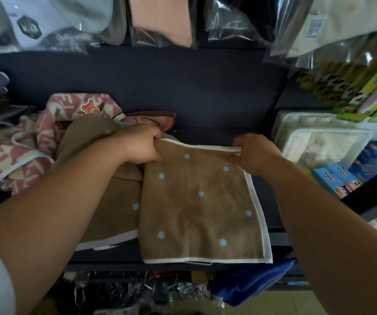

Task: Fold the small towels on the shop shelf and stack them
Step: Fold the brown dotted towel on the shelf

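A brown towel with pale blue dots and a white border lies folded over on the dark shelf. My left hand grips its far left corner. My right hand pinches the far right corner, where two white edges lie together. Under it to the left lies a second brown dotted towel, partly hidden by my left forearm. A pink and cream patterned towel with a bear sticker is heaped at the left, with a pink towel edged in brown behind my left hand.
Bagged goods hang above the shelf. A clear plastic box and blue cartons stand to the right. A blue cloth and wrapped items lie below the shelf's front edge. Bare shelf shows behind the towels.
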`<state>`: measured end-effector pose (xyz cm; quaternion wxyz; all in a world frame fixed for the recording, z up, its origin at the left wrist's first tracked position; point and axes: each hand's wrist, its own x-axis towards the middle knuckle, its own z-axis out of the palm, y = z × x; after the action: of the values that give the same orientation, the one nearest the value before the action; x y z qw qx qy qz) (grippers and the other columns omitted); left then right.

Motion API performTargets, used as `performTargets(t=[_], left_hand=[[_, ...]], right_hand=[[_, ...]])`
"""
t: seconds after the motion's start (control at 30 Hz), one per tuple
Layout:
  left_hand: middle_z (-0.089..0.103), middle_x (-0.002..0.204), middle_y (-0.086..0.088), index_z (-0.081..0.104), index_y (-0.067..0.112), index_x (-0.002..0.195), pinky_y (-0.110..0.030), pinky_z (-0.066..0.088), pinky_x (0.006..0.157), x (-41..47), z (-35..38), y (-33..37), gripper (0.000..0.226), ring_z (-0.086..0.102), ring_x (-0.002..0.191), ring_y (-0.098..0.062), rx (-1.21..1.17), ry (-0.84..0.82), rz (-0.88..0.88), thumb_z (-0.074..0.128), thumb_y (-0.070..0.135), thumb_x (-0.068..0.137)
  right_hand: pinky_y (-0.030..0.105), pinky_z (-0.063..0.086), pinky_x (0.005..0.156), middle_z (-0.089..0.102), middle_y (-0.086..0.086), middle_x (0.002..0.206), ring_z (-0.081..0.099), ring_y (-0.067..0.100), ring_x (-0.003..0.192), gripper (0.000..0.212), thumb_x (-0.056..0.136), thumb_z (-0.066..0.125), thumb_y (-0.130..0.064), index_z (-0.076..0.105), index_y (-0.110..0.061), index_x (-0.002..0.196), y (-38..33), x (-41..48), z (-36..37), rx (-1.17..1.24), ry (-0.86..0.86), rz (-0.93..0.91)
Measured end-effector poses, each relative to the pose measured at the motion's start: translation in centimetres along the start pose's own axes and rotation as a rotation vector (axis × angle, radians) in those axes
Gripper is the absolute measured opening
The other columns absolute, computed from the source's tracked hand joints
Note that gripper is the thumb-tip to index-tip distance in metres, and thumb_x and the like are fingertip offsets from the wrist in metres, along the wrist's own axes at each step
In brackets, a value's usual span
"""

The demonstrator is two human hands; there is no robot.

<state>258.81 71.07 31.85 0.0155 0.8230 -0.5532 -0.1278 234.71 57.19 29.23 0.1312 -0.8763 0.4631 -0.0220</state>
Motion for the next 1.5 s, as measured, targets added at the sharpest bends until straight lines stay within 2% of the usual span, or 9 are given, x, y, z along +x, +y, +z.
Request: performTargets(t=[0.23, 0.33, 0.47, 0.6, 0.73, 0.87, 1.17, 1.37, 1.5], left_hand=[[0.071, 0.09, -0.001, 0.077, 0.023, 0.093, -0.036, 0.056, 0.073, 2.0, -0.6, 0.1, 0.012, 0.065, 0.083, -0.021, -0.031, 0.029, -0.048, 0.073, 0.027, 0.082], [0.069, 0.08, 0.004, 0.076, 0.023, 0.082, -0.033, 0.054, 0.066, 2.4, -1.4, 0.5, 0.005, 0.064, 0.075, -0.018, -0.131, 0.219, -0.061, 0.074, 0.028, 0.083], [0.068, 0.082, 0.007, 0.075, 0.022, 0.091, -0.029, 0.048, 0.069, 1.5, -2.2, 0.8, 0.007, 0.063, 0.079, -0.015, -0.308, 0.575, 0.075, 0.072, 0.019, 0.085], [0.067, 0.078, 0.015, 0.074, 0.023, 0.088, -0.022, 0.048, 0.065, -2.4, -1.5, 1.7, 0.009, 0.063, 0.073, -0.004, -0.433, 0.63, 0.187, 0.077, 0.017, 0.082], [0.068, 0.078, 0.014, 0.073, 0.022, 0.081, -0.017, 0.049, 0.063, -7.9, 1.9, 2.1, 0.015, 0.063, 0.074, -0.005, -0.497, 0.55, 0.301, 0.082, 0.013, 0.076], [0.068, 0.079, 0.007, 0.072, 0.016, 0.076, -0.042, 0.054, 0.062, -10.2, 6.8, 1.4, 0.01, 0.066, 0.073, -0.013, -0.381, 0.458, 0.466, 0.077, 0.008, 0.076], [0.07, 0.092, 0.01, 0.077, 0.018, 0.085, -0.037, 0.055, 0.074, -11.1, 10.6, 0.5, 0.023, 0.064, 0.086, -0.013, -0.248, 0.491, 0.434, 0.061, 0.034, 0.086], [0.063, 0.076, 0.008, 0.071, 0.015, 0.077, -0.037, 0.05, 0.071, -11.3, 10.3, 1.0, 0.04, 0.058, 0.076, -0.011, -0.355, 0.473, 0.403, 0.052, 0.044, 0.097], [0.06, 0.102, -0.003, 0.072, 0.016, 0.115, -0.038, 0.049, 0.078, -10.3, 9.3, 1.9, 0.042, 0.055, 0.092, -0.023, -0.174, 0.63, 0.226, 0.066, 0.044, 0.085]], right_hand=[[0.039, 0.059, 0.077, 0.069, 0.002, 0.098, 0.066, 0.024, 0.086, 0.014, 0.088, 0.064, -0.021, 0.071, -0.027, 0.099, -0.5, 1.6, -1.3, -0.005, 0.084, 0.05], [0.034, 0.052, 0.068, 0.069, 0.003, 0.095, 0.063, 0.025, 0.081, 0.022, 0.088, 0.057, -0.01, 0.071, -0.024, 0.098, -0.6, 2.2, -1.7, 0.032, 0.265, 0.099], [0.036, 0.051, 0.068, 0.066, 0.008, 0.099, 0.062, 0.031, 0.088, 0.016, 0.087, 0.06, -0.009, 0.071, -0.019, 0.093, -0.2, 1.8, -2.6, 0.151, 0.551, 0.066], [0.032, 0.04, 0.068, 0.063, 0.003, 0.092, 0.058, 0.029, 0.091, 0.018, 0.08, 0.063, -0.003, 0.069, -0.018, 0.087, 0.3, -2.0, -2.5, 0.25, 0.688, -0.02], [0.031, 0.037, 0.069, 0.06, 0.0, 0.088, 0.056, 0.026, 0.087, 0.022, 0.077, 0.063, 0.0, 0.064, -0.02, 0.085, 1.0, -7.4, 0.1, 0.227, 0.564, -0.047], [0.031, 0.036, 0.068, 0.059, 0.003, 0.094, 0.053, 0.029, 0.091, 0.027, 0.075, 0.065, 0.006, 0.065, -0.019, 0.087, 2.5, -11.3, 3.3, 0.043, 0.364, -0.057], [0.037, 0.049, 0.067, 0.059, 0.007, 0.105, 0.054, 0.034, 0.098, 0.032, 0.075, 0.061, 0.008, 0.068, -0.015, 0.096, 2.4, -12.2, 4.0, -0.11, 0.259, 0.008], [0.041, 0.048, 0.091, 0.053, -0.003, 0.118, 0.045, 0.027, 0.121, 0.026, 0.09, 0.053, -0.034, 0.066, -0.028, 0.112, 0.5, -12.5, 0.7, -0.291, -0.02, 0.064], [0.048, 0.046, 0.101, 0.057, 0.004, 0.131, 0.05, 0.032, 0.123, 0.052, 0.09, 0.034, -0.06, 0.064, -0.03, 0.122, -1.6, -10.5, 0.7, -0.093, 0.19, -0.178]])
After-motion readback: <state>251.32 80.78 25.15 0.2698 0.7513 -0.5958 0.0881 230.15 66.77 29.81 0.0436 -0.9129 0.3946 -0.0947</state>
